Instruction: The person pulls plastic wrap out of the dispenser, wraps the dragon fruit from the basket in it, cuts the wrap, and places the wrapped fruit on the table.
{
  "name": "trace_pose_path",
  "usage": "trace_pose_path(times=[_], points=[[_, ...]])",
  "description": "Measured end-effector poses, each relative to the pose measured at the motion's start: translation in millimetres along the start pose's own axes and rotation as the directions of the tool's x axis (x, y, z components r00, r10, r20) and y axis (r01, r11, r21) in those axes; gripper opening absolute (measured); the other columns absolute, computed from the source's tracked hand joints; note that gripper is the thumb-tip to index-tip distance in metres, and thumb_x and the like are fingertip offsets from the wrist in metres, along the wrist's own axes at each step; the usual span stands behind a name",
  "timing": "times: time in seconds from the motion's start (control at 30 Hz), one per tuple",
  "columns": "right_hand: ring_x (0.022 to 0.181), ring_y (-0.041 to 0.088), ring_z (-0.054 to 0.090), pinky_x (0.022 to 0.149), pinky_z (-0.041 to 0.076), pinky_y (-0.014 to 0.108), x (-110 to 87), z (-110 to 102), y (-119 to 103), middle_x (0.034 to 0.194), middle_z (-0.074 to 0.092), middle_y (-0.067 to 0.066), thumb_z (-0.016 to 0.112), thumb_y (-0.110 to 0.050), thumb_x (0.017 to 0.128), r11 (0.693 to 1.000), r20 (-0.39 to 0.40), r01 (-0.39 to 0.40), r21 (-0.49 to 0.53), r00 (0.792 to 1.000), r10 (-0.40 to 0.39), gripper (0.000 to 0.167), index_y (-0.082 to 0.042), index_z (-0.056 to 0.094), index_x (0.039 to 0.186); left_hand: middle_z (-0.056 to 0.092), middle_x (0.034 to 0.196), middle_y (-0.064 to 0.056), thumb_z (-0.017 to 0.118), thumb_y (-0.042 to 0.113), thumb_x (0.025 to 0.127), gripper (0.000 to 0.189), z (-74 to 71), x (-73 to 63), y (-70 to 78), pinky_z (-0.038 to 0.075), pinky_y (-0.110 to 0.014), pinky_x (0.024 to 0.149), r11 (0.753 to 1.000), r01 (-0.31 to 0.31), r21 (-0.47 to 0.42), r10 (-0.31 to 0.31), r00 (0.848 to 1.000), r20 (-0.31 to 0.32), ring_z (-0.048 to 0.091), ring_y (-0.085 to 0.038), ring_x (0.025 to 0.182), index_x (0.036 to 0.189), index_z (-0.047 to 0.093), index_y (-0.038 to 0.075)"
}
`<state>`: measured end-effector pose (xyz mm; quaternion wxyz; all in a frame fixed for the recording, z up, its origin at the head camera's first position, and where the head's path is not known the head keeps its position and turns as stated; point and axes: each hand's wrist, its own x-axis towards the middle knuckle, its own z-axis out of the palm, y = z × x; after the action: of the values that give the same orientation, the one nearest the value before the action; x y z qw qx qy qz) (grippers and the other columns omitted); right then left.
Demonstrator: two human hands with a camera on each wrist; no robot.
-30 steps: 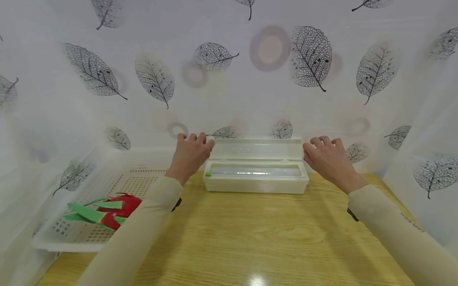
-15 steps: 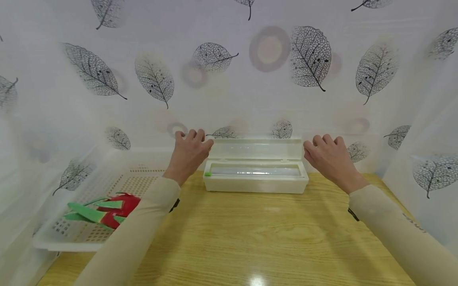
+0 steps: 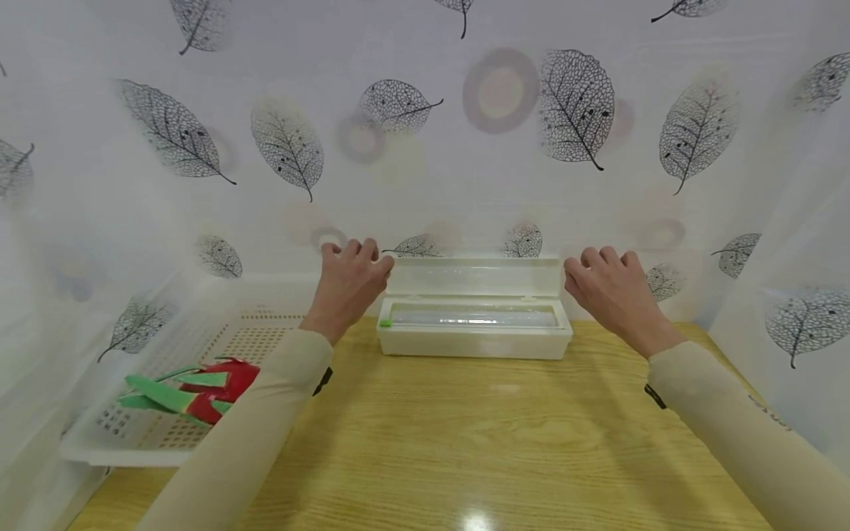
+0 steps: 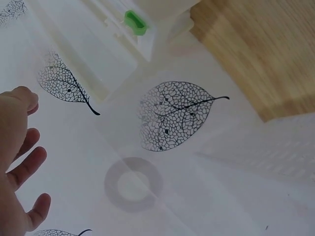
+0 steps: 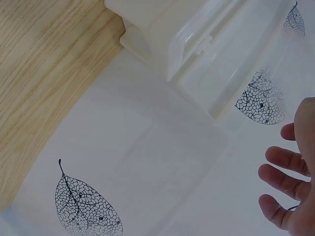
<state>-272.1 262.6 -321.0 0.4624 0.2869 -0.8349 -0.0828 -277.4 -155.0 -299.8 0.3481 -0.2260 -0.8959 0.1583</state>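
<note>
In the head view my left hand [image 3: 352, 284] is held at the left end of a white cling film dispenser [image 3: 474, 343], its thumb and forefinger together. My right hand [image 3: 614, 295] mirrors it at the right end. Both wrist views show the other fingers spread and bent, and a gap between each hand and the lid. I cannot tell whether clear film lies between the fingertips. The lid [image 3: 471, 276] stands raised against the backdrop. Inside the dispenser lies a shiny clear roll [image 3: 474, 316], and a green slider [image 4: 135, 22] sits at its left end.
To the left a white perforated basket [image 3: 126, 459] holds a red dragon fruit [image 3: 235, 380] with green tips, partly behind my left sleeve. A wood-grain table [image 3: 478, 435] lies in front of the dispenser. A leaf-print sheet [image 3: 425, 177] hangs behind and along both sides.
My left hand has shifted slightly left and up, my right hand a little up and right, so they stand slightly wider apart. Fine wrinkles show on the roll. The dispenser stays put.
</note>
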Motion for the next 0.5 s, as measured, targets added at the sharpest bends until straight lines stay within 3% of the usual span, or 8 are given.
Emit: trace_pose_path(times=[0.5], points=[[0.07, 0.041, 0.055, 0.059, 0.046, 0.056, 2.9, -4.0, 1.9, 0.08, 0.053, 0.016, 0.028, -0.031, 0.112, 1.0, 0.008, -0.008, -0.002, 1.0, 0.008, 0.041, -0.004, 0.05, 0.09, 0.065, 0.106, -0.008, 0.071, 0.031, 0.097, 0.019, -1.9, 2.6, -1.4, 0.052, -0.054, 0.087, 1.0, -0.015, 0.02, 0.016, 0.999, -0.052, 0.066, -0.03, 0.096, 0.104, 0.067, 0.015]])
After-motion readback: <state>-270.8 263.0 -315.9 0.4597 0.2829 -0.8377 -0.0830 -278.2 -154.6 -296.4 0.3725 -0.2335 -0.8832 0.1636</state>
